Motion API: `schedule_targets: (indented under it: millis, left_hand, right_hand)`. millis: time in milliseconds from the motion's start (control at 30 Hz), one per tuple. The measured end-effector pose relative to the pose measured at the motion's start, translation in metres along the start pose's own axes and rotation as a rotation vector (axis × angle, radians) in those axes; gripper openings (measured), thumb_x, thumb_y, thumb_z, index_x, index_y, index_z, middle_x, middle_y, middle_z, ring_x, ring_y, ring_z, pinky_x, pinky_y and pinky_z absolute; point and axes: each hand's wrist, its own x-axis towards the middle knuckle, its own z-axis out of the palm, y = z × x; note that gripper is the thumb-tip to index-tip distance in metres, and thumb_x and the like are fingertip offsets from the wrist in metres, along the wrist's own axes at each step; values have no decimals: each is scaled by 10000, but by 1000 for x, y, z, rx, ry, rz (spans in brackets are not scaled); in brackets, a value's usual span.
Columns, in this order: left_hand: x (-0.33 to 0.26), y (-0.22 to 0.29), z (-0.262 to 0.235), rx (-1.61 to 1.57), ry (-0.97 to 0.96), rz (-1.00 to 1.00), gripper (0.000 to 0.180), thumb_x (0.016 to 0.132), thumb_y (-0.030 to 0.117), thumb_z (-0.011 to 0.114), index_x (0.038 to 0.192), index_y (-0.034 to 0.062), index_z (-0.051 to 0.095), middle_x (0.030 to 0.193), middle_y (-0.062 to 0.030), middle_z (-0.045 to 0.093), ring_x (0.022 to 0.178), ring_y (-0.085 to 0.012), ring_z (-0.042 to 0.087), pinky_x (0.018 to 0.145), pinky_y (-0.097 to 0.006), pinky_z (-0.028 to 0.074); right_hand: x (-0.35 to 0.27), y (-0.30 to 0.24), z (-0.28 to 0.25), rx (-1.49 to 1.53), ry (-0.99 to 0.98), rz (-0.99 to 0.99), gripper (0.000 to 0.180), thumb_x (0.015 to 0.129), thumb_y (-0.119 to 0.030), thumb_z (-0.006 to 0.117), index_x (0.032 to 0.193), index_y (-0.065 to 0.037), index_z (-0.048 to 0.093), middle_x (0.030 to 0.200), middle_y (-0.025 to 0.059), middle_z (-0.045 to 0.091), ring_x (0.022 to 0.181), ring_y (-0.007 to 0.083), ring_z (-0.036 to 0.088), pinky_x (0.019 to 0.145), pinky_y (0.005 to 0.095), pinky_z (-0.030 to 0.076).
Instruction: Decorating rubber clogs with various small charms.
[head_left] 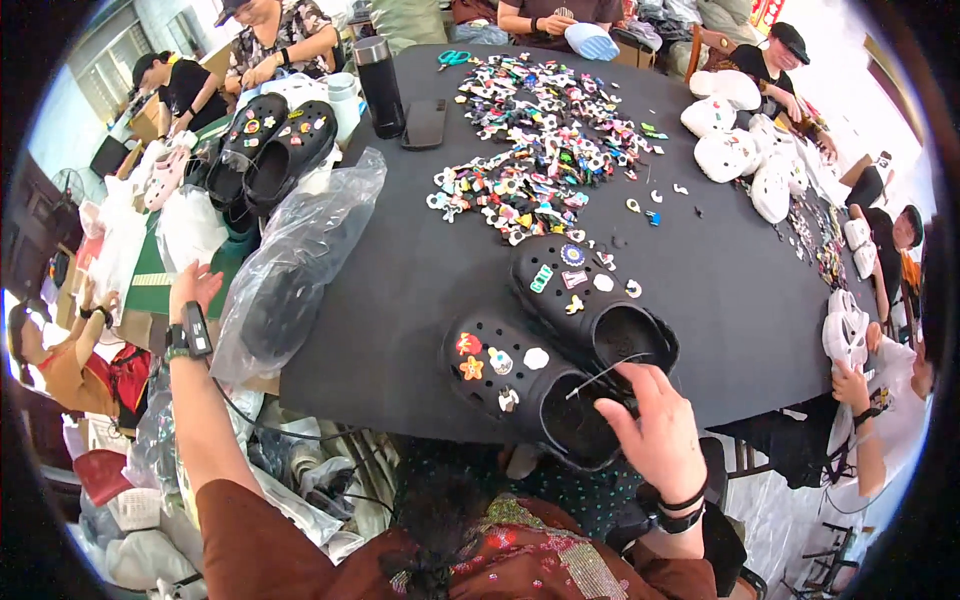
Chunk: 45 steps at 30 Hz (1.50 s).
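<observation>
A pair of black clogs (500,375) with colourful charms on their toes lies on the table in front of me, heels toward my body. My right hand (660,425) is closed at the heels, thumb and fingers at the inner rims. A thin pale tie (605,374) runs across the openings between the two shoes. Far to the left my left hand (200,288) is stretched out, fingers apart, with nothing in it. Beside it a clear plastic bag (335,215) lies over the table's edge, with a dark clog showing through.
A heap of small charms (545,140) covers the table's middle. A black tumbler (379,88), a phone (425,125) and teal scissors (454,58) lie beyond the bag. More charm-covered black clogs (290,150) stand left; white clogs (725,140) lie right. Several people work around.
</observation>
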Motion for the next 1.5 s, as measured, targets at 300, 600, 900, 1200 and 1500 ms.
schedule_targets:
  millis: [300, 600, 900, 1200, 1500]
  left_hand:
    - [-176, 9, 72, 279, 107, 452, 345, 997, 215, 561, 1225, -44, 576, 1177, -124, 631, 979, -203, 643, 872, -311, 500]
    - [-353, -54, 214, 557, -159, 813, 280, 901, 57, 643, 1174, 15, 600, 1129, -111, 626, 955, -186, 608, 781, -295, 489]
    - [-397, -98, 246, 413, -684, 191, 679, 933, 154, 666, 1486, 36, 290, 1382, -182, 449, 1137, -212, 535, 911, -346, 502]
    - [-350, -69, 281, 372, -825, 369, 822, 845, 268, 781, 1496, 45, 331, 1509, -248, 371, 1401, -335, 385, 1084, -433, 400]
    - [-311, -36, 290, 806, -1127, 775, 959, 720, -3, 625, 1558, 54, 161, 1521, -241, 361, 1384, -396, 387, 1162, -423, 314]
  right_hand:
    - [-8, 20, -52, 91, -185, -52, 712, 648, -179, 882, 1264, -35, 556, 1410, 153, 463, 863, 297, 677, 746, 389, 571]
    - [-5, 30, -30, -130, -113, -98, 782, 517, -144, 891, 1229, -61, 580, 1237, 122, 516, 990, 345, 607, 850, 423, 523]
    - [-19, 21, -16, -83, -11, -67, 433, 554, -133, 869, 921, -41, 658, 968, 106, 577, 780, 318, 628, 660, 398, 529]
    - [-19, -44, 13, 80, -9, -218, 240, 732, -178, 826, 843, -40, 663, 879, 97, 607, 725, 287, 642, 619, 373, 535]
    - [-1, -53, 38, 552, -257, -131, 187, 829, -104, 755, 985, -38, 674, 971, 102, 639, 693, 231, 659, 620, 330, 547]
